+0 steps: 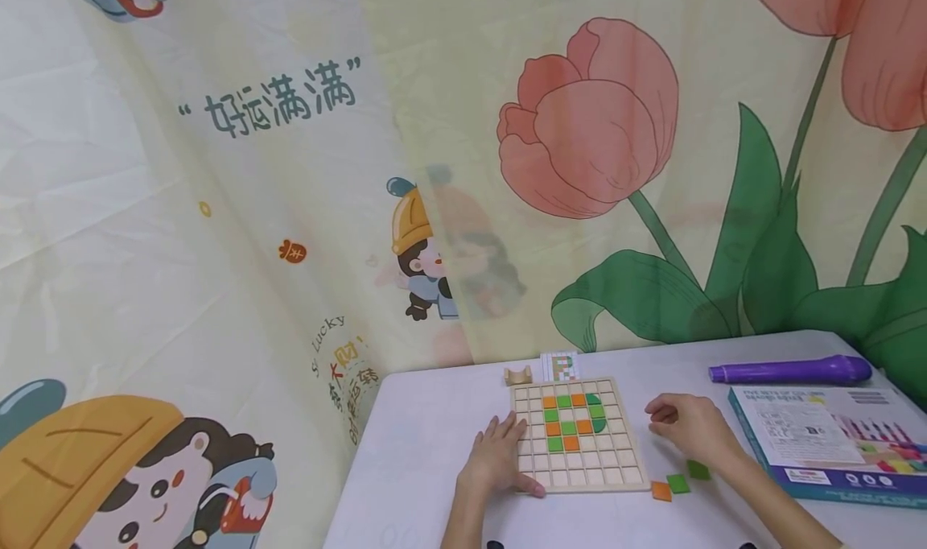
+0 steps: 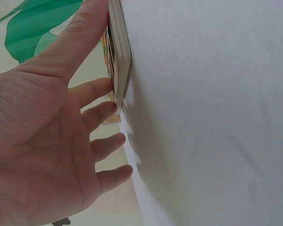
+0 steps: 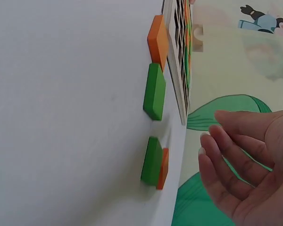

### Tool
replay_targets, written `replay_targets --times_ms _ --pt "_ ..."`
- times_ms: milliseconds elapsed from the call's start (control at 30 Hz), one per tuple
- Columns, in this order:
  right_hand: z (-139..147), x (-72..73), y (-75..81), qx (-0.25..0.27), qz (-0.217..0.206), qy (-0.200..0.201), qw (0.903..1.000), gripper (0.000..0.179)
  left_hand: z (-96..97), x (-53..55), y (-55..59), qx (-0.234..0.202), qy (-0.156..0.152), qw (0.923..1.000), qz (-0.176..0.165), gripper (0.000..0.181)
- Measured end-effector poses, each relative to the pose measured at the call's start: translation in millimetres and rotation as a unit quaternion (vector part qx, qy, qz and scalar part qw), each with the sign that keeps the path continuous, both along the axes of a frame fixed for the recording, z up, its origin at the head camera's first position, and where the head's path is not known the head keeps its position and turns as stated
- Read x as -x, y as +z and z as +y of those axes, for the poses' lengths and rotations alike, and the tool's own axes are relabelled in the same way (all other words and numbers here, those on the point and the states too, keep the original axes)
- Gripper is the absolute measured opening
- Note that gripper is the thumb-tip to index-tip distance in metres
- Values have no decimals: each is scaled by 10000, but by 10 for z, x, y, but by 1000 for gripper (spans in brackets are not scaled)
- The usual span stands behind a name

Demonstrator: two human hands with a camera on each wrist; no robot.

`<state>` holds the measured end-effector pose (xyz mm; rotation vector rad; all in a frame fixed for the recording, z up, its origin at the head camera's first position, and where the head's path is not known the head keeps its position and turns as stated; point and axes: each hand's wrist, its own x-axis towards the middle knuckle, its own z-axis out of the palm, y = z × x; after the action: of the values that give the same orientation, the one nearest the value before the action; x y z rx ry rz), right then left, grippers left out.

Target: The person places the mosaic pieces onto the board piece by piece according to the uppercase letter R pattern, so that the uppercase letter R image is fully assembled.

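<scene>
A wooden grid board (image 1: 594,478) lies on the table, with green and orange tiles (image 1: 568,427) set into its upper middle cells. My left hand (image 1: 495,459) rests along the board's left side, fingers spread at the edge and thumb at the near left corner. Right of the board hovers my right hand (image 1: 691,430), its fingers loosely bent with nothing between them in the right wrist view. Below it lie loose tiles: an orange tile (image 3: 158,41), a green tile (image 3: 154,92), another green tile (image 3: 152,161) and an orange tile (image 3: 163,168) beside that one.
Behind the board stand a small wooden holder (image 1: 517,375) and a pattern card (image 1: 561,366). A purple marker-shaped object (image 1: 789,370) lies at the back right, beyond a flat printed box (image 1: 833,444). A printed curtain (image 1: 434,130) hangs behind the white table (image 1: 413,452).
</scene>
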<state>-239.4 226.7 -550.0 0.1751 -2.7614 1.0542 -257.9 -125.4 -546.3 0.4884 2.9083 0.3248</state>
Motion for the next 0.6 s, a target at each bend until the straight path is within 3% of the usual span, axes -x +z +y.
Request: replay_targets --times_ms 300,433,600 --pt "215 -88 -30 -34 -441 -206 9988 28 0 -15 25 18 -35 10000 36 121" --pt "281 -162 -10 -124 -611 -82 9980 27 1 -17 32 -4 -35 10000 23 120" --pt "334 -248 17 -289 -1127 222 9930 30 0 -17 28 -53 3 10000 -16 120"
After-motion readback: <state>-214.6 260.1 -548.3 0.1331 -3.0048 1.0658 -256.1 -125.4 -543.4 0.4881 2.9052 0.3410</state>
